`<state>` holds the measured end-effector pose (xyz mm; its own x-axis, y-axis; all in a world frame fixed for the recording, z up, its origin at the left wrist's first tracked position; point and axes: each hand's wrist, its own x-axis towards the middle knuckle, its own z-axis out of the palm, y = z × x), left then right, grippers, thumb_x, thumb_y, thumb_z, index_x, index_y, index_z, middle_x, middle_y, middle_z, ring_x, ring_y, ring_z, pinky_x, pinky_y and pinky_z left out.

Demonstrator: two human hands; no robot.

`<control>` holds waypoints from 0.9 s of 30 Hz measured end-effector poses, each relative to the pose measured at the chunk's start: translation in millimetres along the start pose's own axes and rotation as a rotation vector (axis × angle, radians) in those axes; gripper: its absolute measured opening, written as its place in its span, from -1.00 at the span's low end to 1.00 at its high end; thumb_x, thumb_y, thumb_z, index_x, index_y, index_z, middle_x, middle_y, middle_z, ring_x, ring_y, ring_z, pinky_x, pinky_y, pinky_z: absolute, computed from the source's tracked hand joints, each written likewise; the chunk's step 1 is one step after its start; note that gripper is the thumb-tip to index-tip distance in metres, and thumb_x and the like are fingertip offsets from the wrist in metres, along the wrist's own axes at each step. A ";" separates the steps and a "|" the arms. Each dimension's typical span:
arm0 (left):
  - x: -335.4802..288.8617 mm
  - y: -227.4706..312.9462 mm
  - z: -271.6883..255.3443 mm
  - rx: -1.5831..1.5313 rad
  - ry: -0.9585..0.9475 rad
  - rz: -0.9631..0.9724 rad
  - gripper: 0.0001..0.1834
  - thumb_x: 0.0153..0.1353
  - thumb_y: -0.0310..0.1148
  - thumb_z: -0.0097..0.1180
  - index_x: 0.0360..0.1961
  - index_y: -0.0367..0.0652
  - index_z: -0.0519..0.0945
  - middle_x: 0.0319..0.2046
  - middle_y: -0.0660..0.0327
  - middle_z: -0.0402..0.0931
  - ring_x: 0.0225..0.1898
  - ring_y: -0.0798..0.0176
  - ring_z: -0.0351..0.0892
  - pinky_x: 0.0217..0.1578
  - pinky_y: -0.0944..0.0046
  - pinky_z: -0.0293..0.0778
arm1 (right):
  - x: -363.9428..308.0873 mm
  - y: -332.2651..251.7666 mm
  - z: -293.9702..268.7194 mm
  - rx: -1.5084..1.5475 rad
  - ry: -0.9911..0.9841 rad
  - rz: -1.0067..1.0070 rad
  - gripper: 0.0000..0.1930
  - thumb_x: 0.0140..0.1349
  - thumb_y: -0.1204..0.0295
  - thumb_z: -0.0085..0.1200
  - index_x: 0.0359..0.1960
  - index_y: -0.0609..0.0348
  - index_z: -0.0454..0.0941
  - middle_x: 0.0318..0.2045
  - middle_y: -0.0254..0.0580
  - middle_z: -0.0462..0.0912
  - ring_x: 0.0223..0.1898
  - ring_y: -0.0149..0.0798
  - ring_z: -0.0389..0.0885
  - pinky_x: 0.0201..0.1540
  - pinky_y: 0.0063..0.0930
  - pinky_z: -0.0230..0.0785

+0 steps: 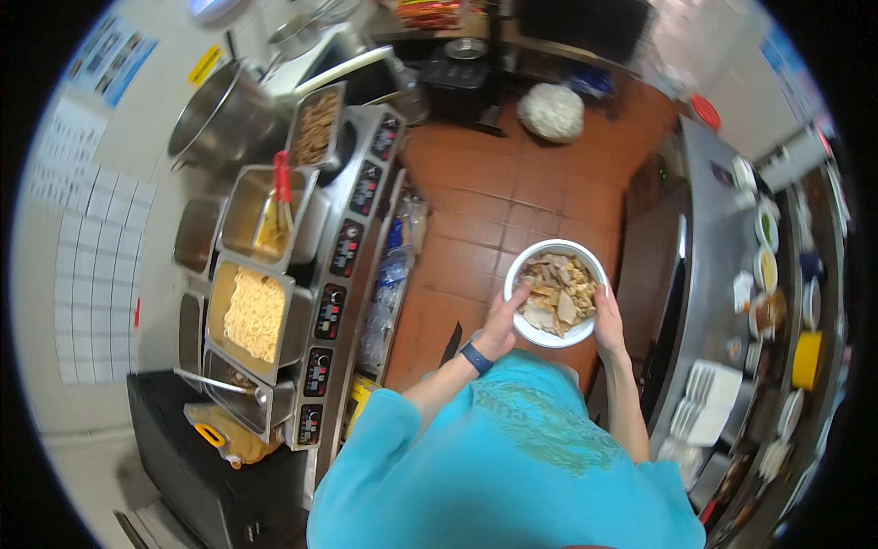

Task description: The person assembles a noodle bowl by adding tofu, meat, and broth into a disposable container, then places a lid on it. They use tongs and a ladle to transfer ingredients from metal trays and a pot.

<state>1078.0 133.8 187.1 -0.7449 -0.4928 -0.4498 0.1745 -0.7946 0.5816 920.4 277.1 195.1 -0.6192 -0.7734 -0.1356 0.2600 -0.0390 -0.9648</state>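
Observation:
A round white bowl (555, 341) is held level in front of my body, above the tiled floor. Pale and browned pieces of sliced cooked meat (561, 285) fill it. My left hand (499, 322), with a dark band on its wrist, grips the bowl's left rim, the thumb over the edge. On the opposite side my right hand (609, 317) is closed on the rim. The fingers under the bowl are hidden from view.
To the left, a counter with control knobs (332, 311) carries metal pans, one with noodles (254, 314), another with red-handled tongs (282, 178). A large steel pot (215, 114) stands behind. On the right runs a steel counter (709, 247). A white bag (551, 113) lies on the floor ahead.

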 end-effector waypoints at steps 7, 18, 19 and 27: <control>-30.0 110.8 -73.8 -0.378 0.329 0.362 -0.50 0.37 -0.24 0.12 0.26 -0.21 0.38 0.16 0.11 0.48 0.16 0.18 0.50 0.15 0.18 0.45 | 226.8 -24.5 175.6 -0.478 -0.514 0.032 -0.76 0.45 0.34 -0.04 -0.05 0.25 0.51 -0.35 -0.30 0.60 -0.27 -0.47 0.56 -0.22 -0.58 0.43; 0.8 141.4 -118.7 -0.706 0.777 0.843 -0.54 0.40 -0.24 0.03 0.24 -0.21 0.38 0.15 0.10 0.49 0.15 0.11 0.50 0.17 0.09 0.44 | 429.2 -19.7 642.2 -1.131 -1.467 -0.669 -0.44 0.09 0.22 0.26 0.11 0.20 0.47 -0.18 0.07 0.68 -0.06 0.05 0.64 0.05 -0.13 0.46; 13.8 149.2 -120.6 -0.706 0.781 0.844 -0.53 0.41 -0.21 0.02 0.24 -0.23 0.38 0.15 0.07 0.49 0.15 0.09 0.51 0.16 0.06 0.45 | 428.0 -24.6 661.2 -1.163 -1.574 -0.802 -0.46 0.10 0.20 0.27 0.09 0.20 0.48 -0.18 0.08 0.68 -0.07 0.07 0.64 0.03 -0.13 0.47; 128.6 224.4 -92.1 -0.876 0.963 0.984 -0.46 0.39 -0.27 0.04 0.32 -0.25 0.28 0.21 0.04 0.42 0.21 0.07 0.45 0.20 0.08 0.42 | 367.5 -5.1 691.9 -1.465 -2.126 -1.564 -0.54 0.17 0.15 0.24 -0.02 0.24 0.60 -0.21 -0.10 0.73 -0.11 -0.01 0.69 -0.07 -0.15 0.51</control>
<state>1080.7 -140.6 197.2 0.4642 -0.6628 -0.5875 0.8545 0.1607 0.4940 1204.2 -444.7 306.1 0.9198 0.0089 -0.3924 0.0323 -0.9981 0.0530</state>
